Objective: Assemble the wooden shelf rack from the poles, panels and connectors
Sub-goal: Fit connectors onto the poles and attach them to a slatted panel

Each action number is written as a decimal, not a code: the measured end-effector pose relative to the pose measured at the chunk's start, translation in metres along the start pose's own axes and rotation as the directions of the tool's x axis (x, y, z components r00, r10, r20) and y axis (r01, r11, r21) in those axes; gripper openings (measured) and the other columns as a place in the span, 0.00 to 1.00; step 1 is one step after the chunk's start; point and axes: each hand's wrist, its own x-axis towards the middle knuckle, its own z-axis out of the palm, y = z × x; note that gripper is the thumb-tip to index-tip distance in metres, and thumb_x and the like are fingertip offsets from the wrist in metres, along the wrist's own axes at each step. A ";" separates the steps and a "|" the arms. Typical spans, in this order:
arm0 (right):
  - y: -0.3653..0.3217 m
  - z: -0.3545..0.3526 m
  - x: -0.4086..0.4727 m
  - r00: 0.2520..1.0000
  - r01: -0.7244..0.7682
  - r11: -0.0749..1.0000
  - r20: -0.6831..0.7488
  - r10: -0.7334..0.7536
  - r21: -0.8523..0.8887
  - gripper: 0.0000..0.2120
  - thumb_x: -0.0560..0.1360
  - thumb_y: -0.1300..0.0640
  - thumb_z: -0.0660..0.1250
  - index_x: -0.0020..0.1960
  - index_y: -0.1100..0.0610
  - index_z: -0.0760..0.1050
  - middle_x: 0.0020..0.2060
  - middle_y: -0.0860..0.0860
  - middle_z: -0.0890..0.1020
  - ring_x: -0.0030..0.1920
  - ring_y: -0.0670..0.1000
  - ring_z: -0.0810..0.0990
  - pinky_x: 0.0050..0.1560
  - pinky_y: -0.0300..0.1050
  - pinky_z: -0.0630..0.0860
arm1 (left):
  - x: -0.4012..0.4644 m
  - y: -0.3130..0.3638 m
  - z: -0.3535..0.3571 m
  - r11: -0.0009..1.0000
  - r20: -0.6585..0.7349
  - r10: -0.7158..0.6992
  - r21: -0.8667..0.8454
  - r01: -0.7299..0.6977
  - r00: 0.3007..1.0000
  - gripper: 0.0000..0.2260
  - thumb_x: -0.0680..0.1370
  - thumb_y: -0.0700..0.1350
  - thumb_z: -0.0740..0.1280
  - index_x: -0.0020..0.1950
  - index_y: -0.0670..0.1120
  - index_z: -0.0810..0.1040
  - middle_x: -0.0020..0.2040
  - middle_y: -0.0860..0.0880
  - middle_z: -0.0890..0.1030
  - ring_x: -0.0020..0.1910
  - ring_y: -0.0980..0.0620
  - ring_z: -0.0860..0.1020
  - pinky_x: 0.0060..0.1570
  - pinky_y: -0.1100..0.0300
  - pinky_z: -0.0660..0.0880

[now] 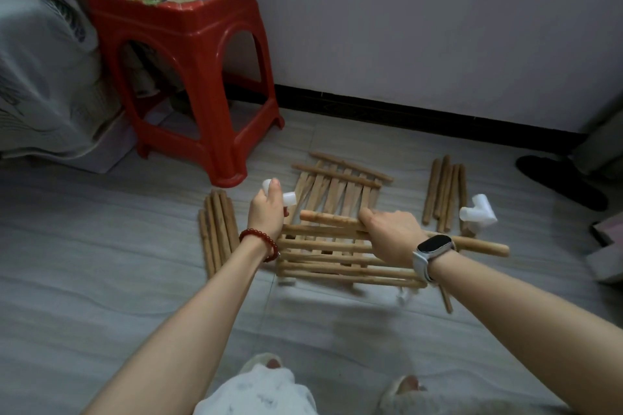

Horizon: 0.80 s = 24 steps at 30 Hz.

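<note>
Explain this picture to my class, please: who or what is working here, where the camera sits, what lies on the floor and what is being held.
No machine works here: a person does, with two bare hands. There is one picture only, taken by a camera worn on the person's head, looking forward and down, so both forearms reach in from the bottom edge.

The left hand, with a red bead bracelet, holds a white plastic connector in its grip. The right hand, with a white watch on the wrist, grips a wooden pole held level over the slatted wooden panels on the tiled floor.

Loose poles lie in two bundles, one left and one right. Another white connector sits by the right bundle. A red plastic stool stands behind, near the wall.
</note>
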 end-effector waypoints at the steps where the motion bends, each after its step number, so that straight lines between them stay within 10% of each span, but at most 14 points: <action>1: 0.004 0.001 0.000 1.000 0.012 1.000 -0.015 -0.011 0.026 0.04 0.79 0.56 0.56 0.47 0.51 0.61 0.38 0.47 0.70 0.33 0.50 0.68 0.33 0.44 0.67 | 0.002 0.000 0.000 1.000 0.008 0.008 0.023 -0.008 1.000 0.18 0.82 0.53 0.51 0.39 0.44 0.71 0.30 0.49 0.74 0.28 0.55 0.72 0.21 0.72 0.65; 8: 0.006 -0.011 0.000 0.976 0.093 0.978 -0.210 -0.052 0.189 0.06 0.80 0.44 0.52 0.47 0.45 0.62 0.37 0.42 0.71 0.32 0.44 0.69 0.29 0.39 0.61 | 0.007 -0.005 -0.009 0.999 0.152 0.027 0.038 -0.033 0.988 0.17 0.82 0.54 0.52 0.37 0.47 0.69 0.32 0.48 0.74 0.36 0.47 0.76 0.35 0.58 0.70; 24: 0.004 -0.011 0.002 0.964 0.117 0.986 -0.252 -0.085 0.118 0.11 0.80 0.44 0.53 0.52 0.49 0.69 0.37 0.43 0.73 0.34 0.47 0.71 0.32 0.40 0.64 | 0.006 -0.006 -0.016 0.999 0.225 0.046 0.004 -0.048 0.973 0.18 0.82 0.53 0.51 0.37 0.47 0.70 0.29 0.50 0.74 0.33 0.49 0.74 0.32 0.60 0.68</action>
